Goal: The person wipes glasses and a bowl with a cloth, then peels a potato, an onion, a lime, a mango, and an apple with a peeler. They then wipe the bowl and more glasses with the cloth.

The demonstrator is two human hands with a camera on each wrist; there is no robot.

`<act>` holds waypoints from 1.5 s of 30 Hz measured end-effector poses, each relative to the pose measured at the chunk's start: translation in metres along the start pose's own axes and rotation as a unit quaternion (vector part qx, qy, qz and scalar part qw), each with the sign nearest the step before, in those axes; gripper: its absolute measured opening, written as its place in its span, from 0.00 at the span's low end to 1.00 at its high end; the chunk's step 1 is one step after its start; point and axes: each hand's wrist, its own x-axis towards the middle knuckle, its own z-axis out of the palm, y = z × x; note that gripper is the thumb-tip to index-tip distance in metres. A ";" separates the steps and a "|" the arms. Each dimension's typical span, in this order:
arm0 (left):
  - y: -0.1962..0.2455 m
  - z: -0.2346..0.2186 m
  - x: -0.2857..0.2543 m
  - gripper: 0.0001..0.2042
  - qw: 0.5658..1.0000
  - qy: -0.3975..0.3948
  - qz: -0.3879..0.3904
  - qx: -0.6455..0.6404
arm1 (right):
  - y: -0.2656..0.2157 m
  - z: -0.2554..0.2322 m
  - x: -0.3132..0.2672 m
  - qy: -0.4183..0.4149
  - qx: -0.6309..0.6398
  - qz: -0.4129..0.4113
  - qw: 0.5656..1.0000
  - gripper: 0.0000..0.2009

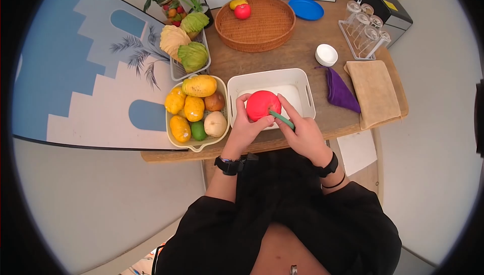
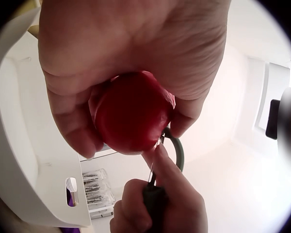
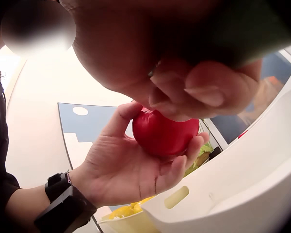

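My left hand [image 1: 245,128] holds a red apple [image 1: 262,105] above the white bin, its fingers and thumb curled round the sides. In the left wrist view the palm lies over the apple [image 2: 133,114]. With my right hand [image 1: 305,135] I grip a peeler by its green handle [image 1: 283,120]. The peeler's curved green frame [image 2: 178,153] and thin blade meet the apple's edge near the left thumb. In the right wrist view the right fingers [image 3: 208,90] cover part of the apple, and the handle is a dark blur.
Below the apple stands the white bin [image 1: 242,77]. Left of it is a cream basket [image 1: 169,126] of yellow, brown and green produce. Behind are a wicker tray [image 1: 262,36] and a blue plate [image 1: 306,9]. White bowls [image 1: 326,55], a purple cloth [image 1: 342,91] and a glass rack [image 1: 360,53] stand right.
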 end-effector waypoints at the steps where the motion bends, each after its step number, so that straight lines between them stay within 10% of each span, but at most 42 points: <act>1: -0.001 0.000 0.000 0.31 1.000 0.001 0.000 -0.001 | 0.000 0.000 -0.001 -0.005 -0.009 0.003 1.000 0.31; 19: -0.006 -0.001 0.000 0.28 0.984 0.031 0.057 0.164 | 0.012 -0.006 -0.003 -0.026 -0.103 -0.039 0.994 0.34; 21: 0.015 0.003 -0.001 0.31 0.990 -0.023 -0.082 0.114 | 0.013 -0.007 -0.002 -0.022 -0.099 -0.044 0.994 0.34; 28: -0.011 -0.007 0.000 0.32 0.982 -0.032 -0.017 0.184 | 0.013 -0.010 0.000 -0.023 -0.098 -0.050 0.994 0.33; 33: 0.007 0.004 -0.002 0.29 0.982 -0.003 -0.114 0.150 | 0.016 -0.011 0.001 -0.024 -0.101 -0.055 0.993 0.31; 36: 0.008 -0.002 0.002 0.28 0.969 -0.065 -0.031 0.235 | 0.017 -0.013 0.001 -0.022 -0.095 -0.050 0.994 0.30; 45: 0.002 0.000 -0.001 0.27 0.992 -0.050 -0.103 0.058 | 0.011 -0.021 0.001 -0.041 -0.047 -0.039 0.997 0.31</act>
